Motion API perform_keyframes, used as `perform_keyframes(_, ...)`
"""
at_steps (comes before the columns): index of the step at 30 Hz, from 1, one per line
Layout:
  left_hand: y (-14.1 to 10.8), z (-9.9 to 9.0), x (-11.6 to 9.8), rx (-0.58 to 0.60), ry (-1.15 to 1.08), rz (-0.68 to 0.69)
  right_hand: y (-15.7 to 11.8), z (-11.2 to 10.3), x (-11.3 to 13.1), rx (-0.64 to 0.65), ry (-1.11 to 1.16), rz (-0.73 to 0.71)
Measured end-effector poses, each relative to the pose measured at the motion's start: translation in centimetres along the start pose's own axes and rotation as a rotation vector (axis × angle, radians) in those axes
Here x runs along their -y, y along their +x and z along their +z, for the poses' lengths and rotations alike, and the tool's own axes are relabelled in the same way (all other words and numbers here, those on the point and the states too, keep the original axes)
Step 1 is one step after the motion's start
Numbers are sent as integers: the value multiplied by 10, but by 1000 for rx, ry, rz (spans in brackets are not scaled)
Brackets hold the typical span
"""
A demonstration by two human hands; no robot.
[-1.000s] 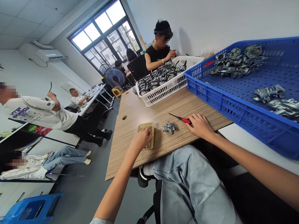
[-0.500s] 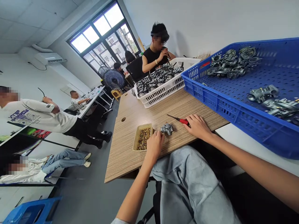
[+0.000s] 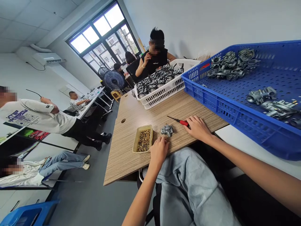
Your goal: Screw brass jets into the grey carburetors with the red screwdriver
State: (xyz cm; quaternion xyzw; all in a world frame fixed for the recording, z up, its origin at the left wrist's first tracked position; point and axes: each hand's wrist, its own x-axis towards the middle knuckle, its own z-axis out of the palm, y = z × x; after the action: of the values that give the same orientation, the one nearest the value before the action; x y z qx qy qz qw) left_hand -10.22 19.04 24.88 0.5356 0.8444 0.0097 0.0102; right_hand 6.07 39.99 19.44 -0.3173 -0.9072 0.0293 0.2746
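The left hand [image 3: 160, 149] rests by the near edge of the brown wood-grain bench [image 3: 124, 160], its fingers curled and drawn together; whether anything sits between the fingertips cannot be told. At one o'clock from it, just beyond the fingers, a small silver-grey metal casting with stubby projecting ports [image 3: 166, 129] lies on the bench. At ten o'clock, just beside the left hand, stands a rectangular cream plastic tray [image 3: 144, 127] holding a heap of slim brass-coloured metal pieces [image 3: 143, 141].

At three o'clock from the casting, the right hand [image 3: 198, 127] lies palm down over the rear end of a thin screwdriver with a red handle and dark shaft [image 3: 184, 122]. Its fingers are loosely bent; how firmly they grip cannot be told. The shaft points to ten o'clock.

Farther off, at twelve o'clock from the casting, a white slotted plastic basket [image 3: 162, 98] is piled with dark and silver metal parts [image 3: 157, 80]. At two o'clock from the right hand, a blue perforated plastic crate [image 3: 218, 106] carries more silver metal castings [image 3: 231, 67].
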Motion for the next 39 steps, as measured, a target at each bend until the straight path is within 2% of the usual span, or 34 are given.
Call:
perform_keyframes(5,9,-1,-2,50,33,73,0,-2,1,13,-7,8)
perform_keyframes(11,14,-11,-6,67,23,66,1,-3,3,10,-10,7)
perform_keyframes(18,13,-23,-7,-41,-128,37,1,-5,3,29,21,22)
perform_keyframes(26,22,-22,-2,-216,-249,50,1,-5,3,27,54,29)
perform_keyframes(39,27,-14,-1,-245,-308,96,2,-8,5,32,55,36)
